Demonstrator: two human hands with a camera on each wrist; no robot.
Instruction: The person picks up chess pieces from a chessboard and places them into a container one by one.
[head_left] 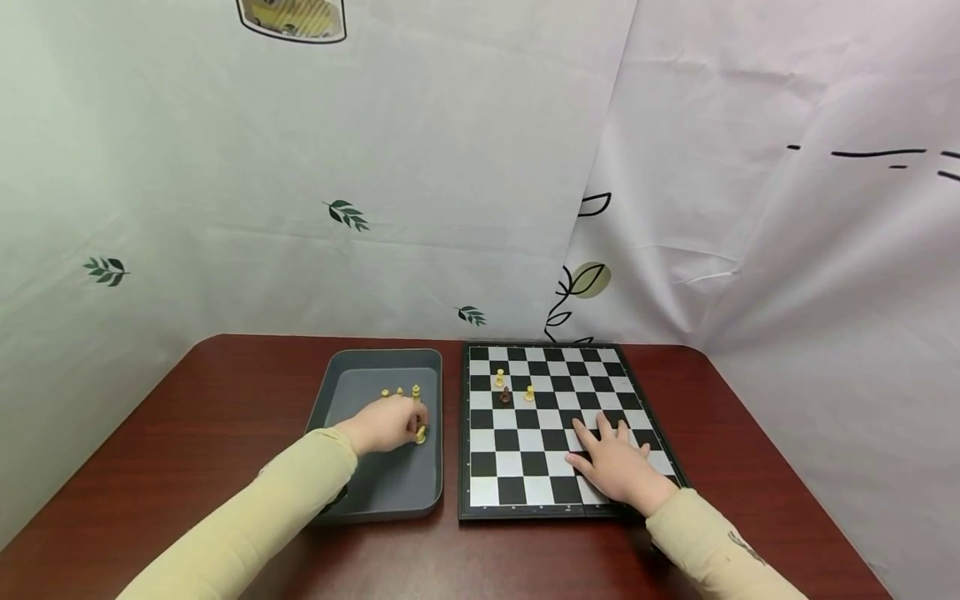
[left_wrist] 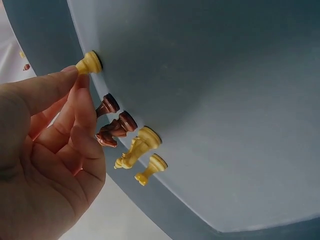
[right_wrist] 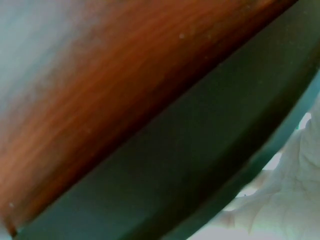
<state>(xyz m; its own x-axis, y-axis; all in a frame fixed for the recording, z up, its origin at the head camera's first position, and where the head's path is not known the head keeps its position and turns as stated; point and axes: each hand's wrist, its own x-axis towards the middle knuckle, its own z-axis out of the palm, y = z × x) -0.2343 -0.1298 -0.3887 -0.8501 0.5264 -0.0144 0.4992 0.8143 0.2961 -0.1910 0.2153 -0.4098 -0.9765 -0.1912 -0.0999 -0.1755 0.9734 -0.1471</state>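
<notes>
In the left wrist view my left hand (left_wrist: 55, 135) pinches a pale yellow chess piece (left_wrist: 91, 63) between thumb and fingertips. Its base shows; its top is hidden by the fingers. That hand is over the grey tray (head_left: 437, 492). Past its fingers stand two dark brown chess pieces (left_wrist: 120, 126), a taller yellow piece (left_wrist: 140, 148) and a small yellow piece (left_wrist: 151, 169). On the chessboard (head_left: 534, 465) my right hand (head_left: 618, 468) lies palm down with spread fingers, at the near right corner. Two yellow pieces (head_left: 529, 393) and one dark piece (head_left: 506, 395) stand on the board's far left part.
Tray and board lie side by side on a dark red wooden table (head_left: 247, 400), a narrow gap between them. Behind the table hangs a white cloth (head_left: 450, 167) with leaf prints. The right wrist view shows mostly the board's dark edge (right_wrist: 175, 140) and blurred wood.
</notes>
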